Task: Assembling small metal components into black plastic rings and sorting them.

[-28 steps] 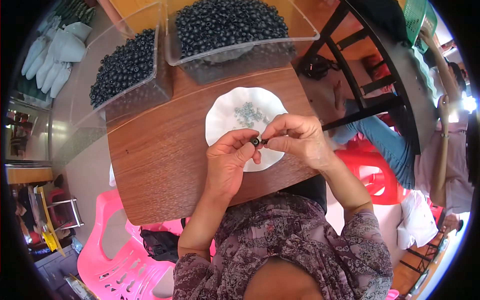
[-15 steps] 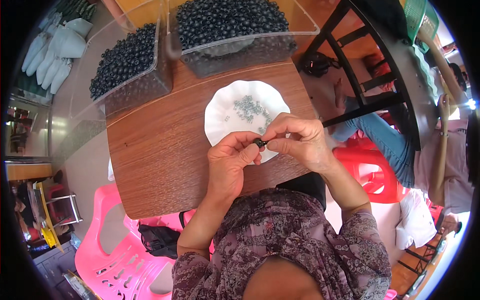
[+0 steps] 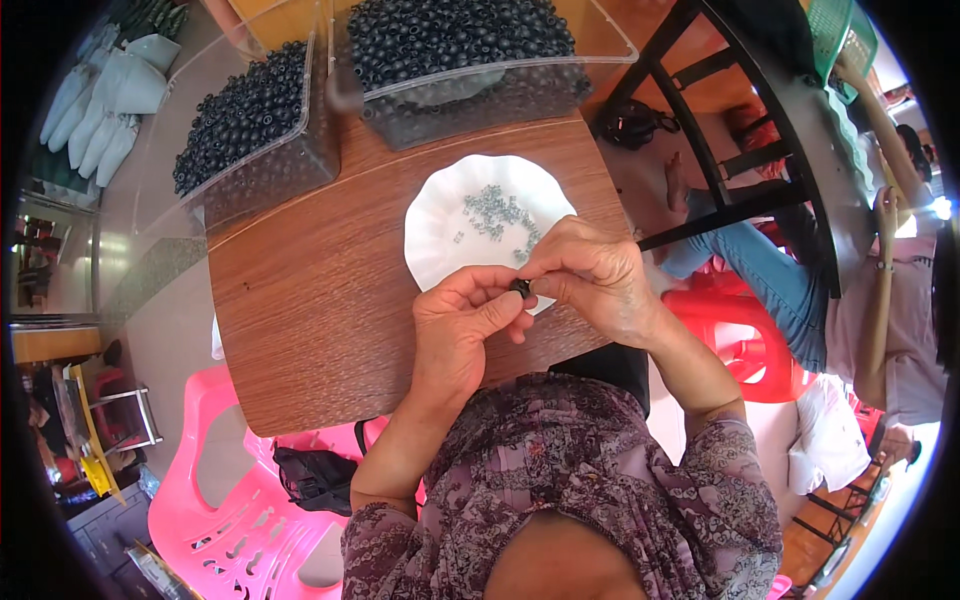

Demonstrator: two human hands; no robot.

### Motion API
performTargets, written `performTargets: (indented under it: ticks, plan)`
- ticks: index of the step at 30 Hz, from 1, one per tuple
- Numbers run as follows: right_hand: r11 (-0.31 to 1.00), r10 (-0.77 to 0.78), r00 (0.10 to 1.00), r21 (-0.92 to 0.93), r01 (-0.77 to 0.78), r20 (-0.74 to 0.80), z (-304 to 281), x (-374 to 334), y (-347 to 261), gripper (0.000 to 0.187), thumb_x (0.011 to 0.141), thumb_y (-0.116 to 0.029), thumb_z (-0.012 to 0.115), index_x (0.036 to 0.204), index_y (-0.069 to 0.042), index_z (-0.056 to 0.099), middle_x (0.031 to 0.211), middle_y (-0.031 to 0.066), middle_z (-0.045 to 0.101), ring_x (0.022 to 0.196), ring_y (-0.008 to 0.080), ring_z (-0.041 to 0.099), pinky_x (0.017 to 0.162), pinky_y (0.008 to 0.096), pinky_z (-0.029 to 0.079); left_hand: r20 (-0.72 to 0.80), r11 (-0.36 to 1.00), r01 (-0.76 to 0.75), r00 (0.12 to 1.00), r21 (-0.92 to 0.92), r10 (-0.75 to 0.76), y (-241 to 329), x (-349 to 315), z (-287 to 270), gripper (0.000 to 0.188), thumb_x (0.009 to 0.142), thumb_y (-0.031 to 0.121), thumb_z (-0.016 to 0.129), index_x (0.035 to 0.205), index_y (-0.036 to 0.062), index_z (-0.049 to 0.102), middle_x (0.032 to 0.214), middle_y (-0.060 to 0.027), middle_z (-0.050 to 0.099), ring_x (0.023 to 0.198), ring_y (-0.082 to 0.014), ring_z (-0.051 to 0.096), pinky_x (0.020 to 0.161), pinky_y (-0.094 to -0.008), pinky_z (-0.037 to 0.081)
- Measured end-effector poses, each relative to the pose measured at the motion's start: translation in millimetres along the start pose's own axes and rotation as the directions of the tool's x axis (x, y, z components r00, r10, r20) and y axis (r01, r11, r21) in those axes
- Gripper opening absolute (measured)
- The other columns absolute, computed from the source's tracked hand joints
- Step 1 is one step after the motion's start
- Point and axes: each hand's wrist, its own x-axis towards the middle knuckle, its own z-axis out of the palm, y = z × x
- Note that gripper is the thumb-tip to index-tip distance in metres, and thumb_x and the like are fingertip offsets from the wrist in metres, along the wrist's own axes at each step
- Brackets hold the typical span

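Over the near edge of a white scalloped plate (image 3: pixel 432 232), my left hand (image 3: pixel 452 328) pinches a small round black part (image 3: pixel 520 287) between thumb and fingers. My right hand (image 3: pixel 603 278) meets it from the right, thumb and forefinger pressed together against the part's edge; whether they hold something of their own is hidden. Tiny clear greenish-grey pieces (image 3: pixel 490 212) lie scattered on the plate, some near my right fingers. Behind the plate, a clear plastic bin (image 3: pixel 470 108) is heaped with black ring-shaped parts (image 3: pixel 450 40) of similar look.
A second clear bin (image 3: pixel 270 185) of black parts stands at the brown wooden table's (image 3: pixel 310 320) far left corner. A pink chair (image 3: pixel 190 480) is at the left, a red stool (image 3: pixel 745 330) at the right. Another person (image 3: pixel 890 330) sits by a black-framed table (image 3: pixel 800 150).
My right fingertips have come closer against the black part, covering the dark bit that showed between my hands. The whole view has shifted slightly.
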Motion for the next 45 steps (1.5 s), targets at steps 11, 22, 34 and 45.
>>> performTargets:
  ticks: [11, 22, 34, 45]
  plan:
    - [0.999, 0.045, 0.999, 0.014, -0.045, 0.008, -0.1, 2.8, 1.9, 0.014, 0.068, 0.008, 0.066, 0.08, 0.001, 0.064, 0.076, 0.006, 0.06, 0.075, 0.0171, 0.058, 0.065, 0.0271, 0.046, -0.029, 0.999, 0.002, 1.0, 0.052, -0.001, -0.1, 0.5, 0.9, 0.019, 0.082, 0.001, 0.06, 0.1, -0.0073, 0.059, 0.085, -0.0147, 0.065, 0.069, -0.0157, 0.062, 0.057, -0.0238, 0.051]
    - [0.996, 0.065, 0.996, -0.073, -0.06, 0.062, -1.9, 3.4, 3.3, 0.014, 0.07, 0.006, 0.066, 0.082, -0.002, 0.066, 0.076, 0.0055, 0.06, 0.074, 0.0155, 0.058, 0.063, 0.0262, 0.046, -0.041, 0.997, 0.036, 0.999, 0.063, -0.034, -3.7, 1.0, 0.6, 0.015, 0.082, -0.001, 0.06, 0.095, -0.0071, 0.059, 0.084, -0.0136, 0.065, 0.068, -0.0143, 0.061, 0.058, -0.0233, 0.05]
    - [0.996, -0.022, 1.0, -0.09, 0.02, -0.013, 3.9, -3.4, 11.8, 0.019, 0.068, 0.005, 0.067, 0.086, -0.001, 0.064, 0.08, 0.007, 0.059, 0.081, 0.0219, 0.057, 0.07, 0.0298, 0.045, -0.069, 0.991, 0.129, 0.989, -0.031, -0.131, -3.4, 6.0, 1.3, 0.014, 0.083, -0.001, 0.058, 0.096, -0.0073, 0.058, 0.084, -0.0147, 0.064, 0.066, -0.0168, 0.061, 0.058, -0.024, 0.049]
    - [0.95, -0.173, 0.964, -0.291, 0.109, -0.202, 27.4, -17.9, 18.5, 0.036, 0.057, 0.007, 0.065, 0.091, -0.001, 0.055, 0.083, 0.0128, 0.054, 0.076, 0.0304, 0.052, 0.064, 0.0364, 0.044, -0.151, 0.992, 0.114, 0.981, -0.054, -0.121, -8.8, 5.3, 8.3, 0.013, 0.083, -0.001, 0.058, 0.093, -0.0076, 0.058, 0.088, -0.0106, 0.063, 0.075, -0.0144, 0.059, 0.069, -0.0241, 0.048]
